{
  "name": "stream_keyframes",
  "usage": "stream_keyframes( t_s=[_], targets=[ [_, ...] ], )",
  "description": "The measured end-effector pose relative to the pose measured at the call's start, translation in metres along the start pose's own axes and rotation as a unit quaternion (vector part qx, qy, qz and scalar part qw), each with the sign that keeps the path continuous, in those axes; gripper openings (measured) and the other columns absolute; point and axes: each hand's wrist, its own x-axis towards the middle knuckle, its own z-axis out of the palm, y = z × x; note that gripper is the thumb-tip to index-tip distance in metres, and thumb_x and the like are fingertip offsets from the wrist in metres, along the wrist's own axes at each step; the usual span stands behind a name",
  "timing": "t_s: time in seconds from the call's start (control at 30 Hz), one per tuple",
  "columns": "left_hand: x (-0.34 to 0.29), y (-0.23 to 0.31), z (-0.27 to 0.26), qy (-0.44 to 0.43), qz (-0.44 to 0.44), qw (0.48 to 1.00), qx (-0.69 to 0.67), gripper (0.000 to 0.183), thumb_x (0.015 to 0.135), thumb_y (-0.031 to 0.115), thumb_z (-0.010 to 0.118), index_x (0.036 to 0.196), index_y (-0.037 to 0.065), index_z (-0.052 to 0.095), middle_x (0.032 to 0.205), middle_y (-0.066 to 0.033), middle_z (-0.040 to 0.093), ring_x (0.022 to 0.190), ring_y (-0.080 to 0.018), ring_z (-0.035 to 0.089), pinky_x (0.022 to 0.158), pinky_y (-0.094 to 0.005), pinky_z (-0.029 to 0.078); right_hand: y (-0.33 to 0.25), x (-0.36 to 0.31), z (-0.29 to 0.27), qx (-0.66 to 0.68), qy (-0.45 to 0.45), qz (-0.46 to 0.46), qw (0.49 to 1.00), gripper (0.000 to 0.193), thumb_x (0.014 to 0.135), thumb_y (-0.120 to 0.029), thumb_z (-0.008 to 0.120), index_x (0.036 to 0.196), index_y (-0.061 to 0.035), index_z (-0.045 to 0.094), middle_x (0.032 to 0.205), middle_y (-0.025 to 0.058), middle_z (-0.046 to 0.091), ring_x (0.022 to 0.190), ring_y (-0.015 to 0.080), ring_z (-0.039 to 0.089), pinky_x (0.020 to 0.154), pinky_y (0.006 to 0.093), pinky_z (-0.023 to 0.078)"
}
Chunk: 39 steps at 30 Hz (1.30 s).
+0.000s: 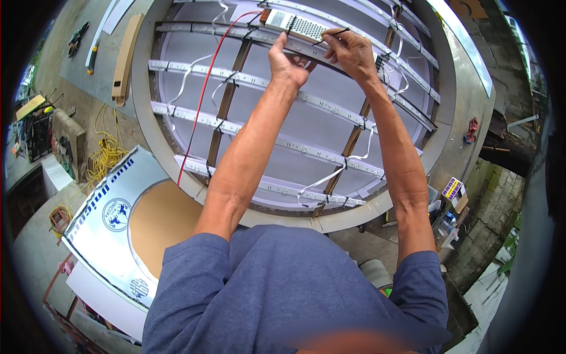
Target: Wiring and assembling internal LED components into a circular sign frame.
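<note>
A silver power supply (pixel 300 26) with a perforated cover lies on a dark metal bar (pixel 259 39) at the far side of a round frame. One black cable tie crosses its casing. My right hand (pixel 354 54) is closed in a pinch on another black cable tie (pixel 338 33) at the box's right end. Just to the left, my left hand (pixel 289 68) has its thumb raised against the bar below the power supply. Its fingers are spread from the thumb and partly hidden at the bar, with nothing visible in them.
Strips of small LEDs (pixel 283 140) run across brown crossbars inside the round frame (pixel 439 127). A red wire (pixel 204 88) and several white wires hang over them. At left lie a screwdriver (pixel 92 61), a cardboard strip (pixel 125 59), a yellow cord (pixel 107 150) and a film-covered sheet (pixel 112 203).
</note>
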Motion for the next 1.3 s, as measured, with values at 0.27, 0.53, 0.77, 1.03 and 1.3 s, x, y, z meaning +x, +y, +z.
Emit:
stream_keyframes(
  t_s=[0.27, 0.53, 0.77, 1.03, 1.3],
  targets=[
    [-0.026, 0.006, 0.012, 0.023, -0.072, 0.99, 0.116, 0.087, 0.098, 0.07, 0.024, 0.155, 0.004, 0.02, 0.153, -0.0295, 0.025, 0.141, -0.0467, 0.027, 0.119, -0.0595, 0.019, 0.005, -0.003, -0.004, -0.019, -0.008, -0.018, 1.0, 0.018, 0.093, -0.018, 0.07, 0.1, -0.003, 0.075, 0.075, 0.0029, 0.069, 0.061, 0.0079, 0.064, 0.053, 0.0233, 0.052],
    [-0.028, 0.029, 0.004, -0.005, -0.128, 0.95, 0.283, 0.041, 0.1, 0.004, 0.05, 0.135, -0.012, 0.034, 0.145, -0.0318, 0.032, 0.137, -0.0422, 0.041, 0.11, -0.0547, 0.047, -0.012, 0.002, -0.001, 0.0, -0.05, 0.093, 0.994, 0.022, 0.099, -0.017, 0.06, 0.108, 0.0, 0.071, 0.073, 0.0029, 0.068, 0.058, 0.0084, 0.06, 0.05, 0.0247, 0.048],
    [-0.028, 0.053, 0.021, -0.027, -0.055, 0.638, 0.768, 0.017, 0.078, 0.013, 0.078, 0.075, -0.002, 0.071, 0.072, -0.0085, 0.064, 0.061, -0.0117, 0.061, 0.047, -0.0248, 0.04, -0.008, 0.007, 0.0, 0.036, -0.046, 0.07, 0.996, 0.022, 0.098, -0.019, 0.063, 0.101, 0.0016, 0.071, 0.068, 0.0055, 0.067, 0.057, 0.0106, 0.063, 0.05, 0.0263, 0.05],
    [-0.032, 0.076, 0.021, -0.124, -0.018, 0.573, 0.81, 0.025, 0.085, 0.028, 0.075, 0.084, 0.003, 0.075, 0.075, -0.0054, 0.07, 0.064, -0.0106, 0.063, 0.056, -0.0243, 0.047, -0.023, -0.001, -0.008, -0.017, -0.047, 0.058, 0.997, 0.026, 0.098, -0.024, 0.063, 0.1, -0.0004, 0.072, 0.069, 0.0054, 0.068, 0.057, 0.01, 0.062, 0.05, 0.0257, 0.049],
    [-0.028, 0.107, 0.059, -0.136, -0.009, 0.754, 0.643, 0.015, 0.09, 0.005, 0.063, 0.097, -0.006, 0.069, 0.072, -0.0112, 0.069, 0.052, -0.0125, 0.06, 0.043, -0.0251, 0.045, -0.026, -0.012, 0.002, 0.122, -0.086, 0.083, 0.985, 0.027, 0.099, -0.024, 0.062, 0.109, -0.0007, 0.072, 0.077, 0.0041, 0.068, 0.063, 0.0092, 0.061, 0.053, 0.0245, 0.05]
  ],
)
